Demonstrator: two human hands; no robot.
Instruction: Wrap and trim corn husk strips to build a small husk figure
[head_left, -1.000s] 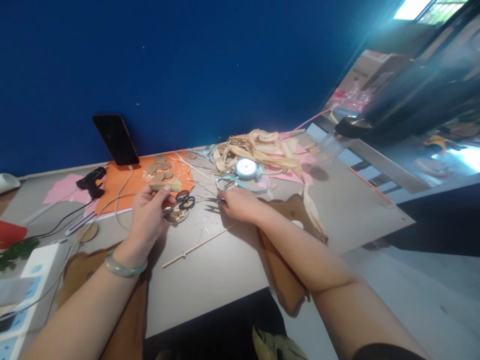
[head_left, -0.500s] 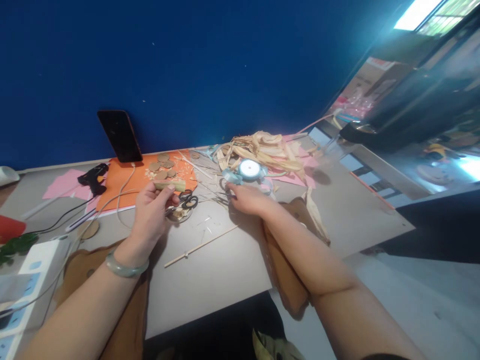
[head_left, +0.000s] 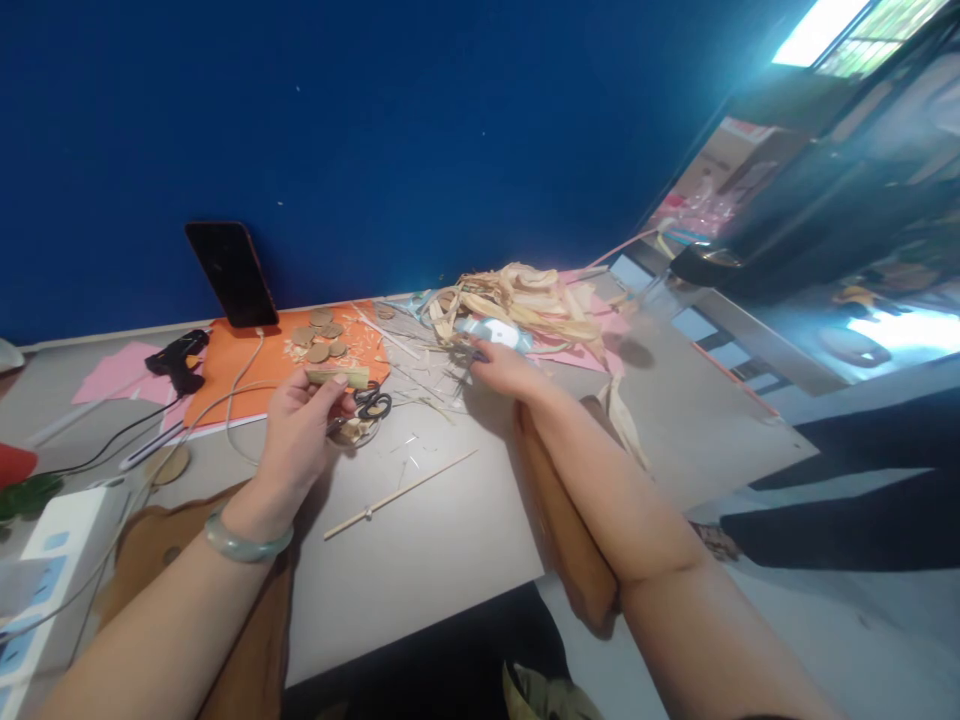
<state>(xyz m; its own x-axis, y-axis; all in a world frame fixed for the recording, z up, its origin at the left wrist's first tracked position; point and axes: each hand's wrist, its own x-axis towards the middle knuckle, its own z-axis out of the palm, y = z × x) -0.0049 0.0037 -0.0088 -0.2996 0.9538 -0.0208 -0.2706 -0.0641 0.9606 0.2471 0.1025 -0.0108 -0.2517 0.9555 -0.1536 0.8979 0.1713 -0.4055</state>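
My left hand (head_left: 304, 425) pinches a short, flat yellow-green strip (head_left: 341, 378) between thumb and fingers. Just under it lie black-handled scissors (head_left: 371, 402), beside a small round dish (head_left: 356, 432) partly hidden by the hand. My right hand (head_left: 499, 368) is closed around what looks like a second pair of scissors (head_left: 460, 382), thin blades downward; its fingers hide most of the handle. Directly behind that hand are a spool of pale blue ribbon (head_left: 501, 334) and a heap of dried corn husks (head_left: 525, 295). A thin wooden stick (head_left: 401, 495) rests on the table in front.
Wooden discs (head_left: 319, 352) lie on orange paper (head_left: 225, 375). A phone (head_left: 232, 275) leans on the blue wall, near a black glue gun (head_left: 178, 362). A white power strip (head_left: 52, 580) and brown boards (head_left: 180, 545) are nearer me. Someone's dark-clothed legs (head_left: 847, 530) show at right.
My right hand has shifted slightly right and up, taking the scissors with it; the ribbon spool looks tilted or blurred now. The left hand keeps its strip. A person's legs have appeared at right.
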